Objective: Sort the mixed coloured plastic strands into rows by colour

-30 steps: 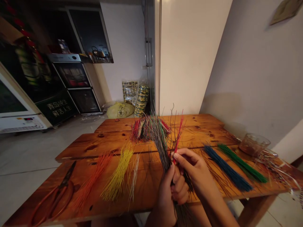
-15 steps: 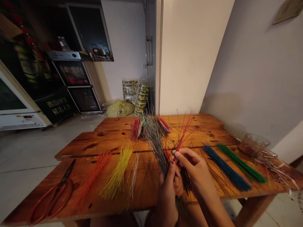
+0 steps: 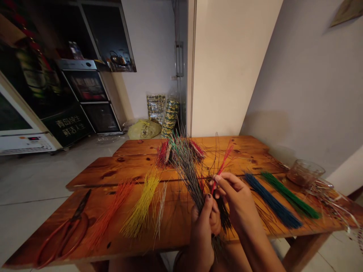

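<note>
My left hand point(image 3: 204, 221) is closed around a thick bundle of grey wires point(image 3: 188, 177), which slants up and away over the table. A few green strands show near the bundle's far tips. Between the thumb and fingers of my right hand point(image 3: 234, 192) is a thin bunch of red wires point(image 3: 225, 158), fanned out at the top. The right fingertips are just right of the grey bundle, close above the left thumb. Dark strands point(image 3: 225, 217) lie behind and below the hands, partly hidden by them.
On the wooden table point(image 3: 96, 172) lie scissors point(image 3: 66, 234), orange wires point(image 3: 113, 211), yellow wires point(image 3: 141, 206), white wires point(image 3: 161, 211), blue wires point(image 3: 272, 200) and green wires point(image 3: 290, 194). Red mixed bundles point(image 3: 163, 155) lie at the back. A glass ashtray-like bowl point(image 3: 304, 173) stands right, near loose scraps point(image 3: 334, 204).
My right hand has moved slightly right and up from the left thumb, with the red bunch in its fingers. My left hand keeps its hold on the grey bundle.
</note>
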`<action>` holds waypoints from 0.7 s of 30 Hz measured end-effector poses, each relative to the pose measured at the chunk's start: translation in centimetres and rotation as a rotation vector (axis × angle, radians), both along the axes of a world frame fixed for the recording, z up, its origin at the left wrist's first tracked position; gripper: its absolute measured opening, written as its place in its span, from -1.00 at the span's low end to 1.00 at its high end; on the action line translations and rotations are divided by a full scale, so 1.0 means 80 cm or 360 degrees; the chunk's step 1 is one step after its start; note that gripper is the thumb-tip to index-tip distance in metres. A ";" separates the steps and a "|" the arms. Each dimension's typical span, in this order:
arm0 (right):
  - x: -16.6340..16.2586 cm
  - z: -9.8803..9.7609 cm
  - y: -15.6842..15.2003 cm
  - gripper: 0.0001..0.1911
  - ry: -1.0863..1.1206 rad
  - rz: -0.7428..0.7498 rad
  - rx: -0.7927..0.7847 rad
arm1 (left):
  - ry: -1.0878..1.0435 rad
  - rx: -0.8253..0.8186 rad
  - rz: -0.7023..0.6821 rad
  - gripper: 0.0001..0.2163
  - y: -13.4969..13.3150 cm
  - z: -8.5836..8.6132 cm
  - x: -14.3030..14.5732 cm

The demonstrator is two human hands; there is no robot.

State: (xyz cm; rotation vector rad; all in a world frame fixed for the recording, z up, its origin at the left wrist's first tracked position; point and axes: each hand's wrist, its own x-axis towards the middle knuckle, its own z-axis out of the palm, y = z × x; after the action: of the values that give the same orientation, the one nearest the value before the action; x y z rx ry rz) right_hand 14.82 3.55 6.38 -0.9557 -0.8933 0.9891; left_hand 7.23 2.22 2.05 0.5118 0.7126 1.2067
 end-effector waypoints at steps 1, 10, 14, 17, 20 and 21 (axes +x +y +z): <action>0.001 0.003 0.000 -0.82 -0.0002 0.0019 0.0005 | 0.0004 0.0015 0.0005 -0.59 -0.001 0.000 -0.001; 0.007 0.009 0.001 -0.81 0.0066 0.0122 -0.0039 | 0.0103 0.0090 0.0121 -0.56 0.005 -0.005 0.001; 0.007 0.007 0.004 -0.79 0.0142 0.0086 -0.0076 | 0.0290 0.0198 0.0176 -0.52 0.009 -0.006 0.001; 0.008 0.009 0.004 -0.79 0.0081 0.0059 -0.0067 | 0.0366 0.0262 0.0166 -0.49 0.008 -0.005 0.000; 0.008 0.012 0.001 -0.78 0.0074 0.0077 -0.0051 | 0.0289 0.0219 0.0115 -0.49 0.007 -0.004 0.000; 0.009 0.013 0.001 -0.78 0.0086 0.0083 -0.0044 | 0.0250 0.0200 0.0091 -0.50 0.007 -0.004 0.001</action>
State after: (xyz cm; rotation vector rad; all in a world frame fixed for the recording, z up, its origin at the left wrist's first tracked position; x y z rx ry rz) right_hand 15.51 3.60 7.39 -0.9287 -0.8650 1.0693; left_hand 7.27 2.74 1.76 0.7001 0.7923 1.2802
